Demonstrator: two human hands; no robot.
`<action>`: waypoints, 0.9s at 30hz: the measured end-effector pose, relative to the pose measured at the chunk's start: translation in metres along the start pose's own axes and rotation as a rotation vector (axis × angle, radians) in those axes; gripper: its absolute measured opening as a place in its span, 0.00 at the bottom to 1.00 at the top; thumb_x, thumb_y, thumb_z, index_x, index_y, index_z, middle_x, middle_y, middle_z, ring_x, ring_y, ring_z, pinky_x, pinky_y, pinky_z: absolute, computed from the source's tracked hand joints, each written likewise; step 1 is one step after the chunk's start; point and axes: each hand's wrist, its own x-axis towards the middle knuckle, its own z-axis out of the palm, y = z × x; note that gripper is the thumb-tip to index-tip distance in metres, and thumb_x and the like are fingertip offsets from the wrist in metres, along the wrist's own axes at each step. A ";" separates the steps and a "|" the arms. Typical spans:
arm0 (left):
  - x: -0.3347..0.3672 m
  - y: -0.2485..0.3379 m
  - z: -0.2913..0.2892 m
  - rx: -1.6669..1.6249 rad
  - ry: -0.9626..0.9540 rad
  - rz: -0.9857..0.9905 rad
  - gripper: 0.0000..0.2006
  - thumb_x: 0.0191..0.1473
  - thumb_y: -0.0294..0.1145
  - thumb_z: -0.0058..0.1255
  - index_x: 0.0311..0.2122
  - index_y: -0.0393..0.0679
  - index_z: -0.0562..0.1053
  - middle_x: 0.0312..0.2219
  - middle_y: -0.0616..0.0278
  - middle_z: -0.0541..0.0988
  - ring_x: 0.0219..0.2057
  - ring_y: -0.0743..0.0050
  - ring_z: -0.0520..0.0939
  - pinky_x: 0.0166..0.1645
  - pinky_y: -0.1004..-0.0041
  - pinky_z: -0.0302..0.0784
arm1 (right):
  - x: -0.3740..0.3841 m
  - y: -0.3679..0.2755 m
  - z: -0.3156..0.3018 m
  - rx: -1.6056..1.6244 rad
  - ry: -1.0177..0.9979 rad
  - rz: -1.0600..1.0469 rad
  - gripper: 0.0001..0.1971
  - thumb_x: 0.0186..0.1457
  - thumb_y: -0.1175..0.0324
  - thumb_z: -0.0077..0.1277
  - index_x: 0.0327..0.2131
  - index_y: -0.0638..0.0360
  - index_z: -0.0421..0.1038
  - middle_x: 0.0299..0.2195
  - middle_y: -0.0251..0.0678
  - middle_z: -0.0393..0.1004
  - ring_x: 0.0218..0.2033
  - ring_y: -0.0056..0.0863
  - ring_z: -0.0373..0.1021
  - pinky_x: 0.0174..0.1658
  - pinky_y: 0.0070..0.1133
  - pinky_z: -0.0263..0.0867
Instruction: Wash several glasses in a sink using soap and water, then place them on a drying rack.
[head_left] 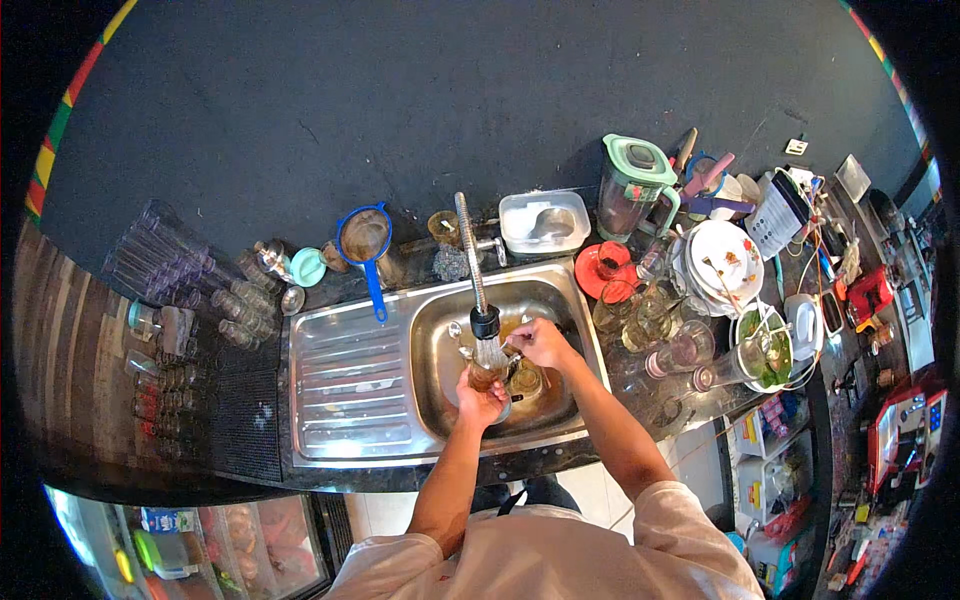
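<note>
In the steel sink (pixel 428 330), my left hand (pixel 482 400) is wrapped around a clear glass (pixel 487 376). Water pours from the black spray head (pixel 485 322) of the coiled tap straight into it. My right hand (pixel 541 344) is beside the stream, its fingers pinched together; what they hold, if anything, is too small to make out. Below that hand, another glass (pixel 527 378) lies in the basin among other items that are hard to tell apart.
Left of the basin is a ribbed drainboard (pixel 350 385), with a blue-rimmed strainer (pixel 364 238) behind it. Glasses (pixel 240 310) crowd the far left. To the right are a blender (pixel 632 190), a red saucer (pixel 603 268), stacked plates (pixel 722 258) and glass jars (pixel 684 348).
</note>
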 end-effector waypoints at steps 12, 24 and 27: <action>-0.009 0.000 0.006 0.055 0.103 0.037 0.28 0.48 0.59 0.36 0.29 0.38 0.66 0.14 0.62 0.65 0.15 0.74 0.61 0.22 0.76 0.58 | 0.011 0.005 -0.006 -0.130 -0.126 -0.121 0.09 0.43 0.63 0.50 0.27 0.55 0.74 0.23 0.45 0.72 0.24 0.37 0.69 0.31 0.27 0.64; -0.012 0.011 0.008 0.060 0.144 0.015 0.26 0.50 0.58 0.33 0.31 0.40 0.66 0.14 0.65 0.65 0.12 0.80 0.60 0.19 0.81 0.57 | 0.010 0.002 -0.004 -0.126 -0.214 -0.049 0.10 0.45 0.64 0.51 0.29 0.59 0.74 0.17 0.40 0.71 0.18 0.21 0.63 0.26 0.20 0.62; -0.009 0.006 0.014 0.126 0.185 0.018 0.26 0.50 0.58 0.33 0.30 0.40 0.67 0.14 0.66 0.65 0.12 0.80 0.60 0.18 0.81 0.57 | 0.010 0.009 -0.005 0.109 -0.047 -0.082 0.10 0.45 0.63 0.51 0.28 0.60 0.74 0.15 0.39 0.69 0.17 0.21 0.61 0.26 0.20 0.61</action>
